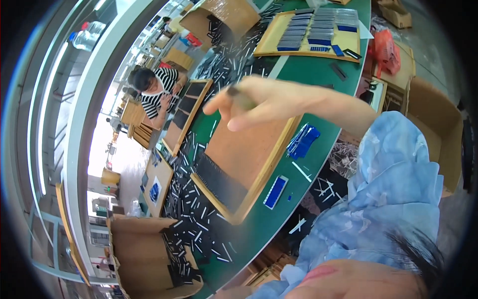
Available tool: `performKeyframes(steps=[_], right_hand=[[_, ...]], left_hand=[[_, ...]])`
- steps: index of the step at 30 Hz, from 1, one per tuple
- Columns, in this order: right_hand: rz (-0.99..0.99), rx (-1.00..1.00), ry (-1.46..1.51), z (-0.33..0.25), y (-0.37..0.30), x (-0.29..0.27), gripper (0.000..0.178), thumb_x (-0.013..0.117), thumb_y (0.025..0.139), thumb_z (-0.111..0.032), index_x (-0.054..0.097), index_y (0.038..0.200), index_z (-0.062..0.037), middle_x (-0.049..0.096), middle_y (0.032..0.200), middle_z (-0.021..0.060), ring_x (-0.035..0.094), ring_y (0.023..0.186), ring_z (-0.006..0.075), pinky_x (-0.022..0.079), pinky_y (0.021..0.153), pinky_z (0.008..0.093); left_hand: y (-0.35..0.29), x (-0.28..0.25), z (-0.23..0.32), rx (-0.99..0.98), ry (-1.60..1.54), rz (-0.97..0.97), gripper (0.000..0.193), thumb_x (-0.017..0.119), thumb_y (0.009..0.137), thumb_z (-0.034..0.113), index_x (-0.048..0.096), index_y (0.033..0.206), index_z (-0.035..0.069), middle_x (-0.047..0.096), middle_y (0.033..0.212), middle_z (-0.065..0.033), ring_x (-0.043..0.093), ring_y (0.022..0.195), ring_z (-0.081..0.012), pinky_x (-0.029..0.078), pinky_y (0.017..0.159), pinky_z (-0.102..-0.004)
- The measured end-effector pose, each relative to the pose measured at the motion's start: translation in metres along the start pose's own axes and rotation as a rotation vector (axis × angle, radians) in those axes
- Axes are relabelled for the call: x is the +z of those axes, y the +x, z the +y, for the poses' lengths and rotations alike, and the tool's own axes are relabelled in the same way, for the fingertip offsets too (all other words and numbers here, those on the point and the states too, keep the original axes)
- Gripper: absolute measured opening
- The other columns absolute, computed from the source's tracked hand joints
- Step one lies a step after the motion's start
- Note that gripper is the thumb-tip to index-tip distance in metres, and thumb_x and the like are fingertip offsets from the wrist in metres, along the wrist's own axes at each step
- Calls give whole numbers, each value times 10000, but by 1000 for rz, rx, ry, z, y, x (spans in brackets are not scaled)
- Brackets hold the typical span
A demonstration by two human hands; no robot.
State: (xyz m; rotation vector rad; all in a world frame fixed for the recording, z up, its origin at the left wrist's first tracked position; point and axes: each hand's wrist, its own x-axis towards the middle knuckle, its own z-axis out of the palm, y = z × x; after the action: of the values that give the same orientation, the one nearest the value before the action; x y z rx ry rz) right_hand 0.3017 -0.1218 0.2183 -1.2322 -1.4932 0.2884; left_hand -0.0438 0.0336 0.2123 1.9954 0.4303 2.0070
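My right hand (259, 102) comes in from the right and hovers over a wood-framed board with a brown surface (244, 147). Its index finger stretches left and the thumb stands apart from it. A small dark patch (232, 91) shows on a finger; I cannot tell what it is. Along the board's near-left end lies a row of dark strips (219, 182). Beside the frame, on the green table (259, 229), are a pile of blue pieces (303, 142) and a small blue-and-white rectangular block (276, 192). My left hand is out of view.
Black and white strips (199, 219) litter the table, with cardboard boxes (142, 249) (234, 20) at both ends. A tray of clear-and-blue packs (308, 30) lies at the far right. Opposite, a person in stripes (157, 89) works at another framed board (186, 117).
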Motion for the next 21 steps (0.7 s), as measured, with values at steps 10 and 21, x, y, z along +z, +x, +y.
performKeyframes(steps=[10,21], right_hand=[[-235,33,123,57,6,18,412,369,977,-223,409,1344,-42,481,1331,152,444,1240,261,329,1027,332],[-185,25,244,27,-2,28,567,523,910,-161,295,1427,-122,584,961,63,522,800,118,439,771,289]], left_hand=[[-115,-56,-243,-407,1148,-532,571,497,895,432,434,1333,71,418,1316,-301,434,1172,-451,343,1001,-477],[-155,-47,-182,-196,937,-800,381,500,834,112,547,1211,93,532,1224,-211,523,1080,-373,404,926,-433]])
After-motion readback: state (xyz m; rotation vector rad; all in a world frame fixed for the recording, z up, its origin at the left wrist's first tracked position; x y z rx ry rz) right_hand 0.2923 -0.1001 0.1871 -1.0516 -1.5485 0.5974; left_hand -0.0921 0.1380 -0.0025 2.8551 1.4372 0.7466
